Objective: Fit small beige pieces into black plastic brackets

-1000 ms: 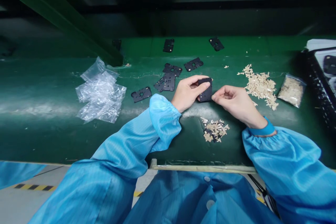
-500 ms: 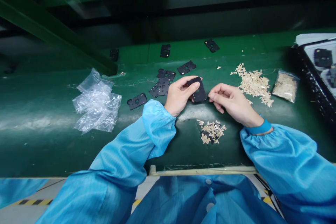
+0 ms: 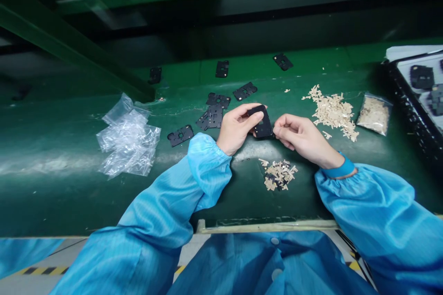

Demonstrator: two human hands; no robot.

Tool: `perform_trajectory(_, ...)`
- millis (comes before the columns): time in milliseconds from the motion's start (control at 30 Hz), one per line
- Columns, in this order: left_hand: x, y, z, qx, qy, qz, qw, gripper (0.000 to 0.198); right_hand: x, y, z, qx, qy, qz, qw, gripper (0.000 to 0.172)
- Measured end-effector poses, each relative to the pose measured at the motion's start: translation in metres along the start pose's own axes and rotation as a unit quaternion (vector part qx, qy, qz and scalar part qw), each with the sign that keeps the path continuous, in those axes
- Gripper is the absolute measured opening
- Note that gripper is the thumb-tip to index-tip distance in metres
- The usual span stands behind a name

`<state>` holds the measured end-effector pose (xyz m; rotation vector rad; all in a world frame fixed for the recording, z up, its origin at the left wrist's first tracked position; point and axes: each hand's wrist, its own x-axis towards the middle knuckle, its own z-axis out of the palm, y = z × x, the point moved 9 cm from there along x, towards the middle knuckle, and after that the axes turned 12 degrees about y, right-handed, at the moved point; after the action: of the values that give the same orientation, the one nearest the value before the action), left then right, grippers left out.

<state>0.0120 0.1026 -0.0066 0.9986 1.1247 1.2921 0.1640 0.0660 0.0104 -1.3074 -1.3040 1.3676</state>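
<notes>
My left hand (image 3: 238, 128) is closed around a flat black plastic plate (image 3: 264, 126) with a cutout, its thumb pressed on the face. My right hand (image 3: 298, 134) is at the plate's lower right edge, thumb and forefinger pinched together; whatever sits between those fingertips is too small to make out. Below the hands lies a small pile of pale T-shaped pieces mixed with dark ones (image 3: 278, 175). Several similar black plates, such as one (image 3: 180, 135) left of my left hand, lie on the green bench (image 3: 242, 200).
Clear plastic bags (image 3: 129, 140) are heaped at the left. To the right lie a larger pile of pale pieces (image 3: 334, 113) and a filled zip bag (image 3: 374, 114). A black tray (image 3: 408, 110) with black parts stands at the far right. A green post (image 3: 83, 50) slants down at the left.
My right hand has moved slightly left, its fingertips now at the plate's edge. The left hand keeps hold of the plate. The camera view has shifted a little.
</notes>
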Motion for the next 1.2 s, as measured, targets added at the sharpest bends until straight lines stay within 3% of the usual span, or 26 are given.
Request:
perform_trajectory(233,0.001,0.001,0.002,-0.024,-0.022,0.009,0.999,0.035,-0.003,0.005,0.002,0.016,-0.025,0.036,0.999,0.018)
perform_trajectory(533,0.001,-0.006,0.004,-0.079,-0.026,-0.059,0.995,0.043,-0.009,0.008,0.014,0.124,-0.096,0.064,0.985,0.015)
perform_trajectory(700,0.000,-0.007,0.005,-0.089,-0.017,-0.076,0.993,0.043,-0.009,0.010,0.016,0.134,-0.078,0.059,0.986,0.024)
perform_trajectory(867,-0.004,-0.007,0.004,-0.113,0.023,-0.105,0.988,0.050,-0.010,0.008,0.024,0.180,-0.088,0.056,0.978,0.021)
perform_trajectory(1067,-0.011,-0.008,0.011,-0.148,0.029,-0.138,0.979,0.051,-0.008,0.005,0.027,0.105,-0.058,0.012,0.993,0.032)
perform_trajectory(1200,-0.010,-0.008,0.009,-0.150,0.041,-0.129,0.979,0.050,-0.005,0.005,0.017,0.071,-0.018,0.004,0.997,0.028)
